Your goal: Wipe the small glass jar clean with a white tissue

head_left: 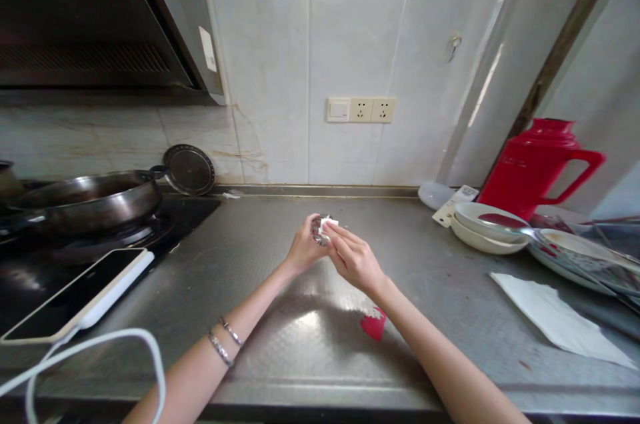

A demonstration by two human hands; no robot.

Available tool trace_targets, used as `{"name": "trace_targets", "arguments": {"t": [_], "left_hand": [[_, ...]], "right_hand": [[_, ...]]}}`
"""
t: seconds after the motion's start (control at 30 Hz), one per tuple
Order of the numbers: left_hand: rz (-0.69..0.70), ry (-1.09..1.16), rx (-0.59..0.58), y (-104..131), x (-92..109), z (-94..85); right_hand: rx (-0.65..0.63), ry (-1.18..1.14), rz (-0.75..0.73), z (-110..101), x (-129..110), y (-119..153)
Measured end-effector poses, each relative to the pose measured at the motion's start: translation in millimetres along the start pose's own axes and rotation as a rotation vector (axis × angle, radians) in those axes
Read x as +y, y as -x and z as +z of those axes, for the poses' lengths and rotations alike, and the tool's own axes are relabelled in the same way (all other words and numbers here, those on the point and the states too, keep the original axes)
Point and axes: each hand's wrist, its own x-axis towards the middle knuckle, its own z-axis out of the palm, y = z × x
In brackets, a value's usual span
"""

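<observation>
Steel worktop (280, 357) stretches under both hands, which are met above its middle, nearer the back edge than the front. A small silvery object (317, 229) is gripped in the closed left hand (303, 247); what it is cannot be told. A bit of white tissue (329, 223) is pinched in the closed fingers of the right hand (355, 261) and pressed against that object. Two bracelets (225, 339) are worn on the left forearm. A small red piece (373, 325) is seen on the worktop beneath the right forearm. A phone (75, 294) with a white cable (100, 344) is laid at the left end, beside a dark pan (85, 201). White plates (485, 227) and a red jug (535, 167) are grouped at the right back corner, and a sheet of paper (555, 317) lies toward the right front edge.
</observation>
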Motion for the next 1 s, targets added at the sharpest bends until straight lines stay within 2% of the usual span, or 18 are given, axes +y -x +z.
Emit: {"name": "trace_targets", "arguments": {"t": [0.1, 0.23, 0.3, 0.37, 0.43, 0.5, 0.57, 0.8, 1.0], "left_hand": [[-0.052, 0.007, 0.008, -3.4, -5.0, -3.4], [0.022, -0.091, -0.005, -5.1, -2.5, -6.8], [0.070, -0.183, -0.009, -4.2, 0.2, -6.7], [0.096, -0.250, -0.036, -2.2, 2.8, -5.9], [0.110, -0.290, -0.078, 0.0, 4.6, -4.8], [0.131, -0.310, -0.100, 2.0, 5.4, -3.9], [0.147, -0.306, -0.113, 3.2, 5.1, -3.1], [0.134, -0.216, -0.087, 2.9, 6.4, -1.5], [0.023, -0.223, -0.033, 3.8, 2.9, 2.0]], "right_hand": [[0.039, -0.080, 0.045, 2.5, -3.6, 0.2], [0.243, -0.058, 0.312, 0.2, 7.2, 0.8], [0.287, -0.008, 0.378, -2.0, 17.0, 2.1], [0.226, 0.028, 0.304, -2.7, 25.4, 4.3], [0.104, 0.051, 0.167, -1.2, 29.7, 6.4], [0.000, 0.062, 0.061, 1.9, 29.4, 7.8], [-0.051, 0.065, 0.014, 5.6, 26.4, 8.2], [-0.054, 0.086, -0.016, 13.5, 18.3, 8.4], [-0.028, 0.115, -0.035, 14.5, 10.1, 6.9]]}}
